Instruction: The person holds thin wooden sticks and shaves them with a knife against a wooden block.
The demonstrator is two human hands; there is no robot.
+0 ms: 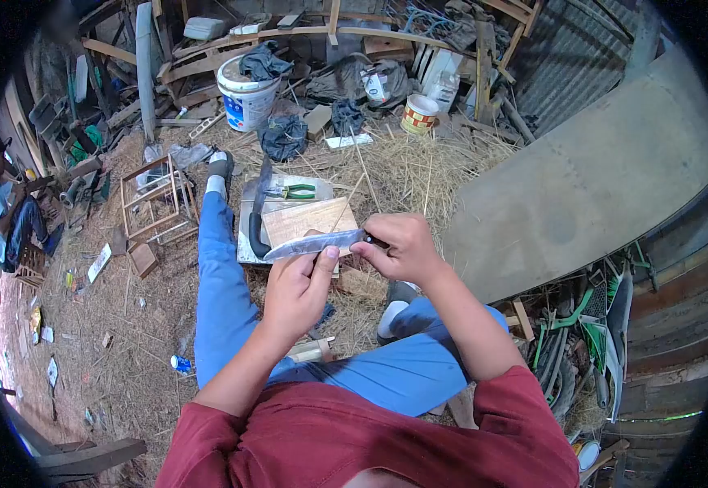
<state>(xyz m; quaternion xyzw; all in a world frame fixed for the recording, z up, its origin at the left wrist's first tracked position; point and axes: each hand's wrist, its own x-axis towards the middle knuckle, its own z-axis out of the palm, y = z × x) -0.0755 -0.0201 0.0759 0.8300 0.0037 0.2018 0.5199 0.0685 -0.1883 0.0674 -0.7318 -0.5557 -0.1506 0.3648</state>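
Observation:
A knife (309, 245) with a broad grey blade and a dark handle lies crosswise in front of me, its tip to the left. My right hand (403, 248) is closed around the handle. My left hand (299, 293) pinches the blade near its middle, thumb on top and fingers under it. A thin stick (343, 213) rises behind the blade; whether my left hand also holds it is hidden. Just beyond my hands, a wooden board (305, 218) rests on a low pale surface (248, 199), beside a machete (259, 211) with a black handle and green-handled pliers (295, 192).
Straw covers the ground between my legs and beyond. A white bucket (246, 102), a yellow-red tub (419, 114) and black bags (282, 137) stand ahead. A small wooden frame (159, 199) is left. A large curved sheet (582, 179) fills the right. Another person (8, 203) sits far left.

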